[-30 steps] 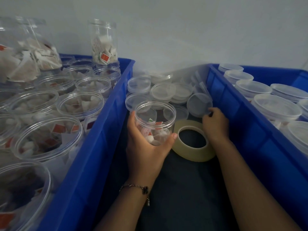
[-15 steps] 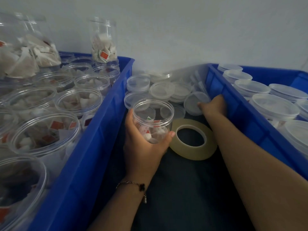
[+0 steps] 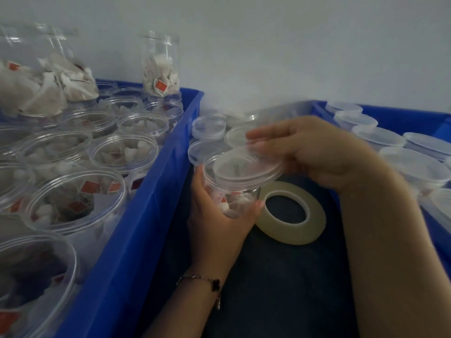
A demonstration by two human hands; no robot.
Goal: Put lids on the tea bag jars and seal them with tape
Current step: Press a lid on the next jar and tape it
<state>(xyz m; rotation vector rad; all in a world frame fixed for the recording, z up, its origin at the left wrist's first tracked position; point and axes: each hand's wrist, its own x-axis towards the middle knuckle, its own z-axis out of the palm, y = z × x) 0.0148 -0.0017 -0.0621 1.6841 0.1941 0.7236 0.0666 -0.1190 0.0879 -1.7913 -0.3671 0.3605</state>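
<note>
A clear plastic jar (image 3: 231,198) holding tea bags stands on the dark surface in the middle, and my left hand (image 3: 217,220) grips it from the front. My right hand (image 3: 310,152) holds a clear round lid (image 3: 246,170) by its right edge. The lid hangs tilted just above the jar's mouth, slightly to the right of it. A roll of clear tape (image 3: 292,213) lies flat to the right of the jar, touching my left fingertips.
A blue crate (image 3: 136,215) on the left holds several open jars of tea bags, with two taller jars stacked behind. Loose lids (image 3: 208,129) lie heaped behind the jar. A second blue crate (image 3: 439,242) on the right holds several lidded jars.
My right hand picked a lid from the pile by the right crate and carried it left and up over the jar. My left hand kept its grip on the jar.
</note>
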